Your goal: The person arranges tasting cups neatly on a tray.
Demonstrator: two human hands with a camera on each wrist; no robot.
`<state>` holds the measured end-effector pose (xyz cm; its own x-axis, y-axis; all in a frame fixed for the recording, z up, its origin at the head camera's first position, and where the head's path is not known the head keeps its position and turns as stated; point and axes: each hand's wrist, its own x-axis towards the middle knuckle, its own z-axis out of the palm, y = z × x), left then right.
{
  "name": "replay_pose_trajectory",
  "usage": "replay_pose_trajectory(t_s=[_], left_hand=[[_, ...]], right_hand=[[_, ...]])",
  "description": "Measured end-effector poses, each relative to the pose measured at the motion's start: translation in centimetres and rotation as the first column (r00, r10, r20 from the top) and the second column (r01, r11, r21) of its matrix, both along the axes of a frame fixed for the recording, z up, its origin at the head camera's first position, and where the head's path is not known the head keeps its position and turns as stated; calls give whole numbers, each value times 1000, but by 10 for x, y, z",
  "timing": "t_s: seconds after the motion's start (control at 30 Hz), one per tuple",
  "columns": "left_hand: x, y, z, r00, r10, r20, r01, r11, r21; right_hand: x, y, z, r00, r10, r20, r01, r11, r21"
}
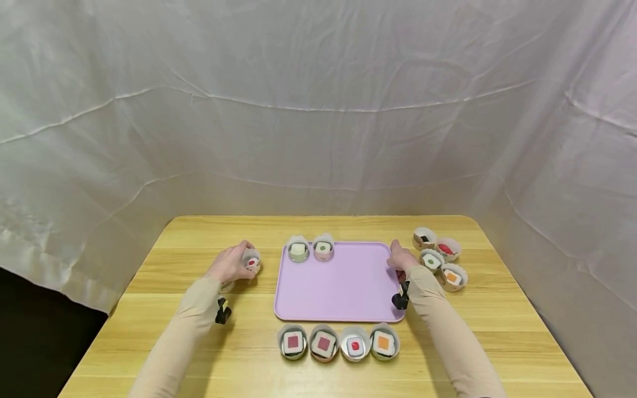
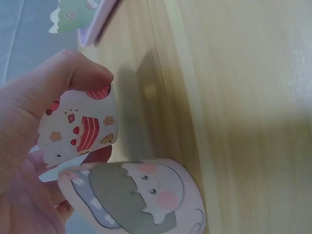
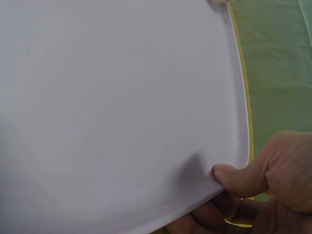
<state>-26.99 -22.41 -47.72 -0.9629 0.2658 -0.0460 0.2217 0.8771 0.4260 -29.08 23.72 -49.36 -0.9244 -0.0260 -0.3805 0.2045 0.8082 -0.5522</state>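
Observation:
My left hand (image 1: 230, 264) grips a paper baking cup (image 2: 85, 127) printed with cake slices, thumb on one side and fingers on the other. In the head view a white piece with a red centre, like a toy sushi roll (image 1: 253, 262), sits in it. Close beside that cup is another paper cup with a cartoon face (image 2: 151, 195), mostly hidden by the hand in the head view. At the lilac tray's (image 1: 343, 284) right side, my right hand (image 1: 403, 258) pinches the rim, thumb on top and fingers below in the right wrist view.
Two cups with pale pieces, a green cup (image 1: 298, 250) and a pink cup (image 1: 323, 248), stand at the tray's back left. Several filled cups (image 1: 323, 344) line its front edge. Right of my right hand, several more filled cups (image 1: 452, 277) cluster on the wooden table (image 1: 249, 354).

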Motion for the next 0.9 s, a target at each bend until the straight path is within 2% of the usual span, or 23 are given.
replay_pose_trajectory(t_s=[0.23, 0.43, 0.6, 0.9], left_hand=[[2, 12, 7, 1000, 11, 1, -11, 1000, 27], [3, 21, 14, 1000, -12, 7, 12, 1000, 21], [5, 29, 19, 999, -40, 11, 40, 998, 51], [7, 42, 26, 988, -130, -81, 135, 989, 63]], right_hand=[[0, -1, 0, 1000, -10, 12, 10, 1000, -9], [2, -1, 0, 1000, -10, 8, 10, 1000, -16], [3, 0, 0, 1000, -12, 9, 12, 1000, -24], [0, 2, 1, 1000, -6, 17, 6, 1000, 4]])
